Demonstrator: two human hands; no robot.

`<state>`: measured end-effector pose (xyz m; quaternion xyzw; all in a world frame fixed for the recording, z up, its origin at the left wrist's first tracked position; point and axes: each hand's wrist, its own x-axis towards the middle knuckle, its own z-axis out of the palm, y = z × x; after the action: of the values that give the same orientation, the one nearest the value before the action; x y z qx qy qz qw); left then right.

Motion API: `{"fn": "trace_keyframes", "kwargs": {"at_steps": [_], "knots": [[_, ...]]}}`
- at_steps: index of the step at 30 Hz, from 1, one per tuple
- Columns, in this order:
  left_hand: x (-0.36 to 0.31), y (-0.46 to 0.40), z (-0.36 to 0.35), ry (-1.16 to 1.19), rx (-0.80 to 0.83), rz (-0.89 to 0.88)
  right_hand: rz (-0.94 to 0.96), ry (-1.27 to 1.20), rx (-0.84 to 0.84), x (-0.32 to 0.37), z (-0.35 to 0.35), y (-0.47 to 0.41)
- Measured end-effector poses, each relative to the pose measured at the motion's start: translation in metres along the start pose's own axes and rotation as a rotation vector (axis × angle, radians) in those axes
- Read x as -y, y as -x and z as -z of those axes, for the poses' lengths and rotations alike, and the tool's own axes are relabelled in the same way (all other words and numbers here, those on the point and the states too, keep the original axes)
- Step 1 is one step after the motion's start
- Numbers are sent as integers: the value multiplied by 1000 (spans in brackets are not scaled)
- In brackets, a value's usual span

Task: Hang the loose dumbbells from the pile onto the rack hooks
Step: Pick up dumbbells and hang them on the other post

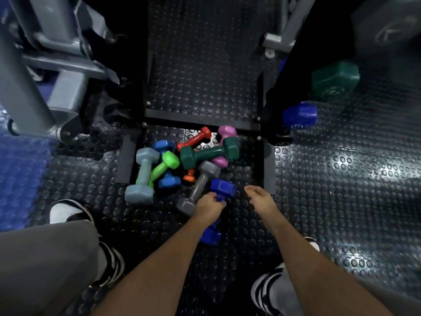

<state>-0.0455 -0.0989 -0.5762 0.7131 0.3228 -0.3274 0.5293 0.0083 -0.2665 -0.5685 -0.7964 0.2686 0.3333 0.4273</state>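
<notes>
A pile of coloured dumbbells lies on the studded floor between the black rack's [271, 106] base bars. My left hand [208, 207] grips the handle of a dark blue dumbbell [222, 190] at the pile's near edge. Beside it lies a grey dumbbell [199, 185]. My right hand [259, 198] hovers just to the right, fingers loosely curled, holding nothing. Further back lie a dark green dumbbell [209, 153], a red one [196, 139], a pink one [226, 132], a lime one [165, 165] and a light blue-grey one [143, 174]. A blue dumbbell [300, 115] and a green one [335, 79] sit on the rack at the right.
A grey machine frame [45, 71] stands at the left. The black rack base bar [200, 120] crosses behind the pile, with side rails [268, 169] either side. My shoes [68, 212] stand on the black studded rubber floor. A blue mat [18, 179] lies far left.
</notes>
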Motion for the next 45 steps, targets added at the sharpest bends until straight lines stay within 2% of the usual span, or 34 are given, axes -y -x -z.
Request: {"fn": "trace_keyframes", "kwargs": {"at_steps": [2,6,11,15,23,29,34,36,38,40,42,43,45], "knots": [[-1,-3,-11,-129,-41,-4,-14,4,-8,-11,6,-9],[-5,-10,-22,-198,-48,71,16,109,0,-22,13,-19],[11,-29,-17,-267,28,97,242,710,120,-42,7,-34],[22,-41,-16,-245,115,91,213,986,292,-60,-7,-45],[30,-45,-21,-147,105,51,194,1156,349,-66,-14,-53],[31,-30,-10,24,138,31,208,1219,356,-70,-13,-56],[26,-20,7,107,151,17,167,1168,388,-52,-10,-53],[28,-18,13,146,132,2,186,1056,347,-40,-7,-51],[29,-16,18,198,119,-16,178,789,190,-21,-7,-44],[32,-15,23,251,102,-49,130,395,67,6,-11,-32],[28,-12,31,281,79,-85,109,-13,127,37,-17,-16],[23,-9,38,308,81,-110,154,-135,202,55,-20,-8],[10,2,52,342,91,-152,254,-178,350,87,-28,9]]}}
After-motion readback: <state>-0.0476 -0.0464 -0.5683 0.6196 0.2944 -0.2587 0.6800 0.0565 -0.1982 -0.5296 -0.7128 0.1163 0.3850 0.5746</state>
